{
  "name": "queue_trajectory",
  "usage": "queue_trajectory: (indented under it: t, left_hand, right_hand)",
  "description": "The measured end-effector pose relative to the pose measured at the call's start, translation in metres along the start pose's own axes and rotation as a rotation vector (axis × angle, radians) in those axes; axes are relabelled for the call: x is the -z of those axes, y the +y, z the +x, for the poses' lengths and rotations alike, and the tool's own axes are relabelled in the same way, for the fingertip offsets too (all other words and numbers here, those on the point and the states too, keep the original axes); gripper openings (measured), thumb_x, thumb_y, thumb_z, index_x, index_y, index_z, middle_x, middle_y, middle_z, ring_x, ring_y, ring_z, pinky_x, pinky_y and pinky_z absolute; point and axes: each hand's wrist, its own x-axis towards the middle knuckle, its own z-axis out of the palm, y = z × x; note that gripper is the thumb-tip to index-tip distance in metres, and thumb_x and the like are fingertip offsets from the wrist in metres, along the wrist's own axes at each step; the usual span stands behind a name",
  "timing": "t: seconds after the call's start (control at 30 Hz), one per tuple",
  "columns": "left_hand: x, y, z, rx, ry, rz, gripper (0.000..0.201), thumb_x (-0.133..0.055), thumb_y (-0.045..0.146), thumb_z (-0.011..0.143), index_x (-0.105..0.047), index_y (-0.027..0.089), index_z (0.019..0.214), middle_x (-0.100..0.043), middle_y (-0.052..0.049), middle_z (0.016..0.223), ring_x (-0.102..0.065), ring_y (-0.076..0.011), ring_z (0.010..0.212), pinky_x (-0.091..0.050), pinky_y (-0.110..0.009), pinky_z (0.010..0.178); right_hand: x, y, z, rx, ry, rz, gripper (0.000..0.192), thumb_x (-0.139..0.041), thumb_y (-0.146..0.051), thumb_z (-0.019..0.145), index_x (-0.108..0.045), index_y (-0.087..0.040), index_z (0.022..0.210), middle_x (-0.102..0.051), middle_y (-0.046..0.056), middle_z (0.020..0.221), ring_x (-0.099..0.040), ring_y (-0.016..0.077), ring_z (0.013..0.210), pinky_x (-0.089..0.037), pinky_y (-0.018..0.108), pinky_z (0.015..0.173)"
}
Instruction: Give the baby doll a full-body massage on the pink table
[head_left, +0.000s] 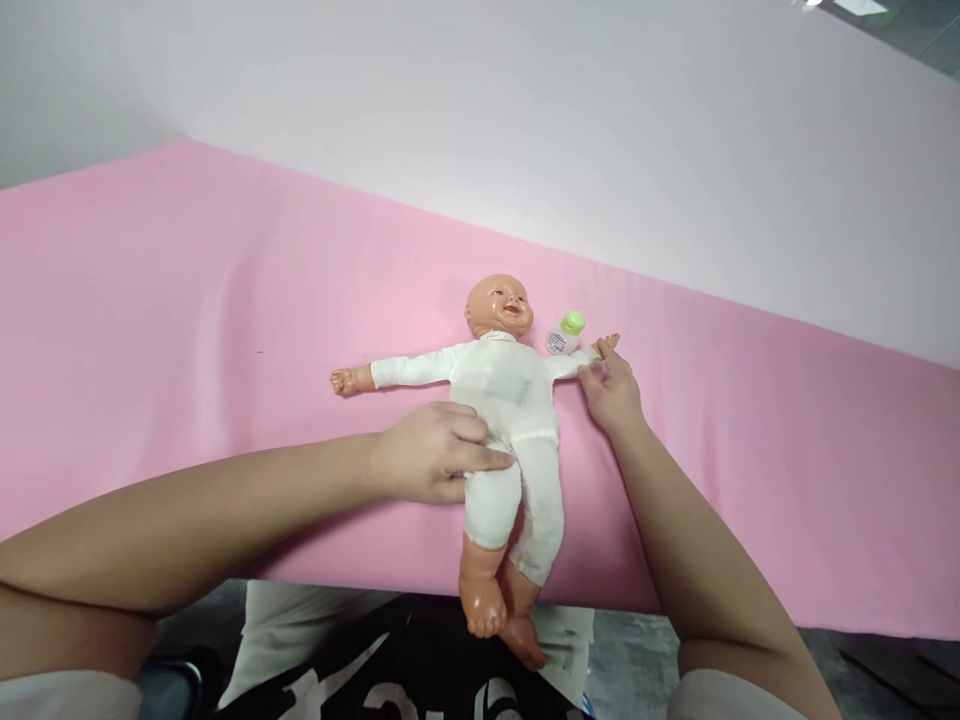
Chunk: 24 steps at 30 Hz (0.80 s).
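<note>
A baby doll (506, 385) with a white cloth body and plastic head, hands and feet lies on its back, its feet over the table's front edge. My left hand (442, 455) is closed around the top of the doll's leg at the hip, thumb on the upper side. With my right hand (613, 390) I pinch the doll's outstretched arm near its small plastic hand. Just beyond that arm lies a small clear bottle (564, 335) with a green cap and a printed label, close to the doll's head.
A pink cloth (300, 280) covers the table. White walls (480, 120) rise behind it. Below the front edge are my clothed lap (390, 670) and a grey floor (637, 660).
</note>
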Motion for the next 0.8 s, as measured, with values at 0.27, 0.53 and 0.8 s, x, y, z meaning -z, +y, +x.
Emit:
queue_trajectory:
  t: [0.27,0.53,0.8]
  left_hand:
    - [0.000,0.012,0.006,-0.056,-0.128,0.098,0.027,-0.059,0.030,0.099,-0.069,0.023,0.123,-0.068,-0.006,0.083,-0.065,-0.0234,0.075,-0.054,-0.038,0.072]
    - [0.020,-0.004,0.004,0.212,-0.228,-0.363,0.054,-0.056,0.006,0.078,-0.064,0.021,0.129,-0.073,-0.008,0.107,-0.071,-0.0235,0.095,-0.057,-0.034,0.084]
    - [0.011,-0.057,-0.007,0.617,-0.241,0.136,0.033,-0.040,0.048,0.109,-0.058,0.021,0.100,-0.067,-0.007,0.090,-0.063,-0.0268,0.087,-0.047,-0.040,0.081]
  right_hand:
    - [-0.005,0.003,-0.001,-0.002,-0.092,-0.123,0.073,-0.059,-0.049,0.096,-0.052,-0.010,0.157,-0.055,0.024,0.161,-0.043,0.0415,0.158,-0.030,0.067,0.132]
    - [-0.003,-0.045,-0.038,0.545,-0.289,-0.189,0.091,-0.064,-0.023,0.091,-0.025,-0.027,0.174,-0.012,0.016,0.184,-0.014,0.0439,0.170,-0.024,0.075,0.131]
    - [-0.004,-0.072,-0.056,0.621,-0.397,-0.185,0.096,-0.068,-0.022,0.089,-0.026,-0.026,0.175,-0.016,0.018,0.183,-0.014,0.0475,0.169,-0.025,0.077,0.130]
